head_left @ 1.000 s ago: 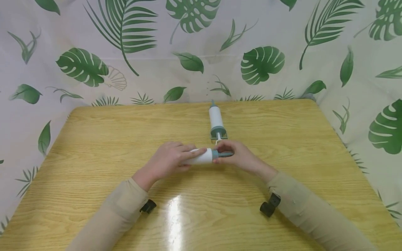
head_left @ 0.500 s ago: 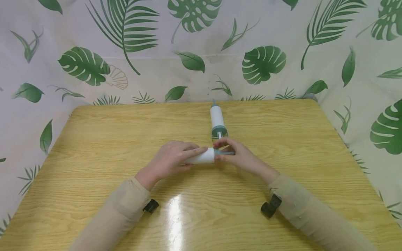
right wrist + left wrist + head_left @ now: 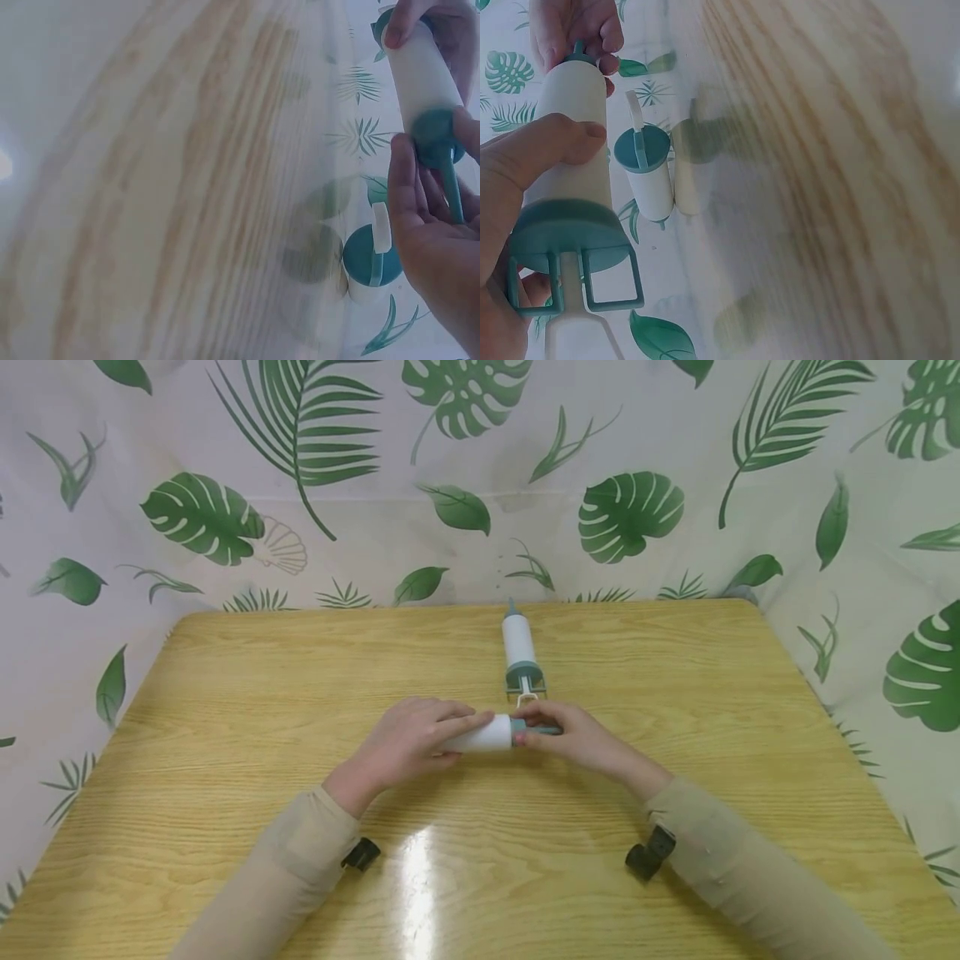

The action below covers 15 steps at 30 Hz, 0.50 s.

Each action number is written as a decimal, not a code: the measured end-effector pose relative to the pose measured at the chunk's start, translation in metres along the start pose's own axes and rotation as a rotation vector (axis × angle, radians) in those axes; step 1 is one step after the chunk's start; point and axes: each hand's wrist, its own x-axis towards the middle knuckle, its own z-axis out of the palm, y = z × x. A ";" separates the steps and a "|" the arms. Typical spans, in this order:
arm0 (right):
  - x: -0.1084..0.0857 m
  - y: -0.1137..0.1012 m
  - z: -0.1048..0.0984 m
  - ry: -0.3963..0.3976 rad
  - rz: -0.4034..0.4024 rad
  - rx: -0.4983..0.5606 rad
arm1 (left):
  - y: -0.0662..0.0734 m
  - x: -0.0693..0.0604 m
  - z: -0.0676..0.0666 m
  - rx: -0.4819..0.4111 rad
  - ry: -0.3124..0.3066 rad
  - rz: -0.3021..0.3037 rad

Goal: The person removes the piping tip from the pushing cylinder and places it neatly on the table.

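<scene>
My left hand grips the white barrel of a large plastic syringe, held roughly level above the table. The thumb lies across the barrel in the left wrist view. Behind that hand, the same view shows the teal end cap with its two finger loops, and the white plunger handle. At the other end, fingers and thumb of my right hand pinch the teal nozzle cap, whose thin spout points toward the palm. A similar second syringe lies just beyond the hands, nozzle pointing away.
The wood-grain table spans the view below the hands. A leaf-print cloth hangs behind its far edge. Black wrist cameras sit on both sleeves.
My right fingers have shifted a little around the nozzle cap, rising and then lowering, so the second syringe's plunger handle shows again. The left hand keeps its grip.
</scene>
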 end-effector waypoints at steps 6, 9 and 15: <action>0.000 0.001 0.001 0.002 -0.017 0.029 | 0.002 0.000 -0.002 0.000 -0.025 -0.022; -0.001 0.000 0.000 -0.005 -0.019 0.051 | 0.002 0.000 -0.002 0.000 -0.024 -0.021; -0.001 0.002 -0.002 -0.057 0.013 0.100 | 0.002 0.001 -0.003 0.006 -0.026 -0.015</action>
